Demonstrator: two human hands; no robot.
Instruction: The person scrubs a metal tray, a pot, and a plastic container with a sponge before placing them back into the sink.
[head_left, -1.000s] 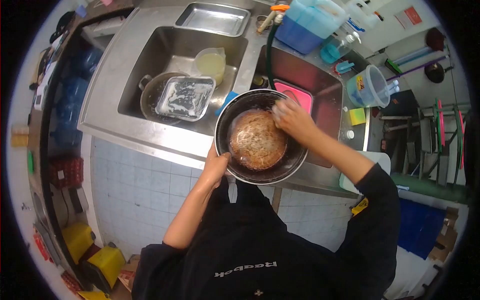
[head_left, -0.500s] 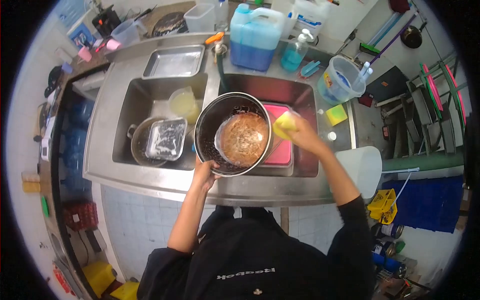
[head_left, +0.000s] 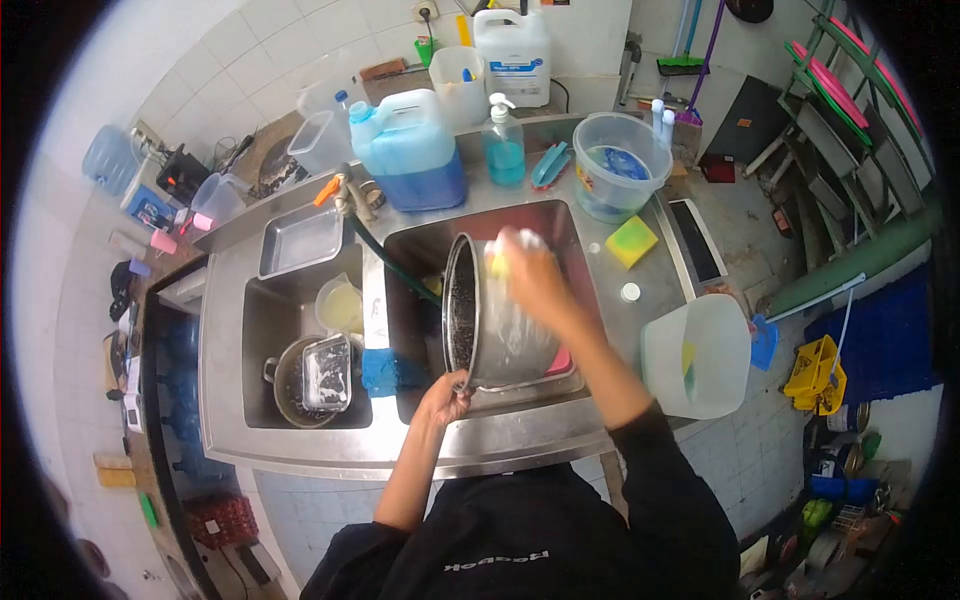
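Steel double sink [head_left: 300, 420], left hand [head_left: 445, 398] gripping round metal pot [head_left: 490, 320] rim, right hand [head_left: 530, 275] clutching yellow sponge [head_left: 497, 262]

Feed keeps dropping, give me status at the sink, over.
Left hand grips pot rim, pot tipped on its side over right basin. Right hand presses yellow sponge on its outside. Nothing blocking.

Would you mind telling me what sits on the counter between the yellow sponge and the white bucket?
In the head view, a small white cap lies on the steel counter between the yellow sponge and the white bucket; otherwise that stretch is bare.
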